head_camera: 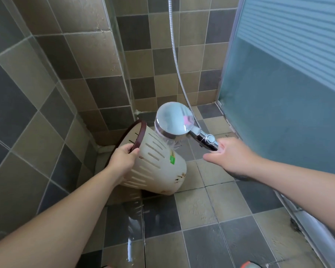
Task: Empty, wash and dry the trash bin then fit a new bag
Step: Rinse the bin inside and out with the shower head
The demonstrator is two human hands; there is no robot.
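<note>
A cream plastic trash bin (159, 167) with slotted sides and a dark brown rim is tipped on its side above the tiled floor, its mouth facing away to the upper left. My left hand (122, 161) grips the brown rim. A chrome shower head (172, 120) hangs just above the bin's side, and water sprays from it onto the bin. My right hand (232, 159) holds the end of the shower handle, fingers loosely spread around it. A green sticker and brown stains mark the bin near its base.
Brown and grey tiled walls close in at left and behind. A frosted glass door (290, 105) stands at right, its track along the floor. The metal hose (177, 64) hangs down the back wall. A stream of water (132, 225) runs over the floor toward me.
</note>
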